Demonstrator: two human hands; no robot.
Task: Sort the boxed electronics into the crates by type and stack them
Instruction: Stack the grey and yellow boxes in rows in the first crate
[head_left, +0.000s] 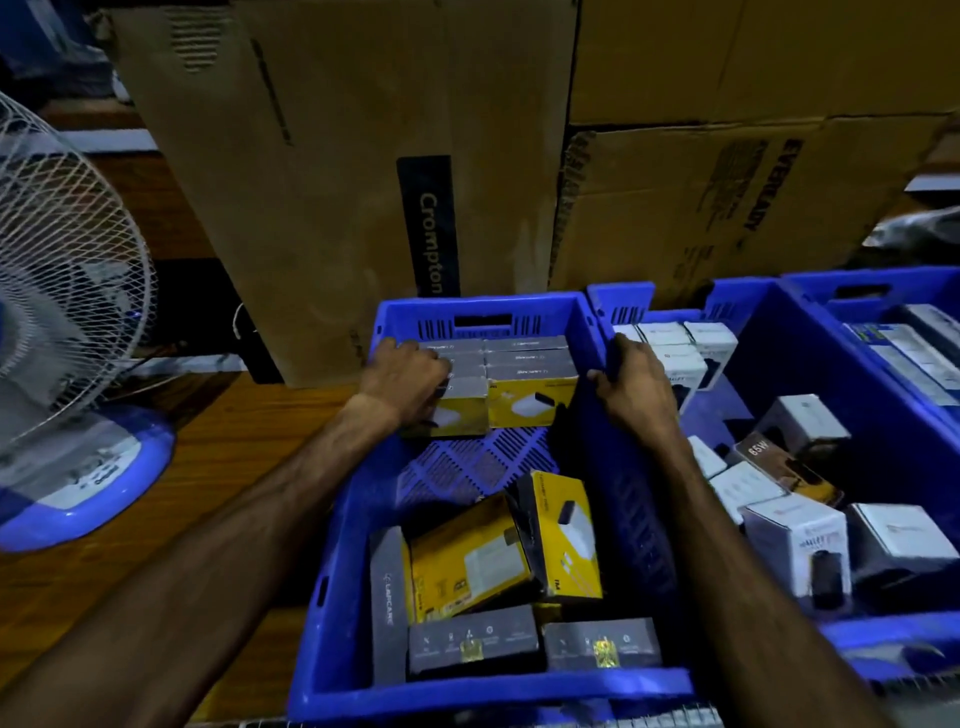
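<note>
A blue crate (483, 691) in front of me holds yellow-and-grey boxes. Two neat rows of them (530, 384) stand against its far wall, and several loose ones (519, 551) lie tilted at the near end. My left hand (408, 376) rests on the left row of stacked boxes, fingers curled over their tops. My right hand (636, 387) grips the crate's right wall near the far corner. A second blue crate (810, 353) to the right holds white boxes (795, 540) and a dark box marked 65W (774, 462).
A third blue crate (883, 291) with flat white boxes sits at the far right. Large cardboard cartons (353, 171) stand behind the crates. A white fan with a blue base (78, 322) stands on the wooden surface (234, 431) to the left.
</note>
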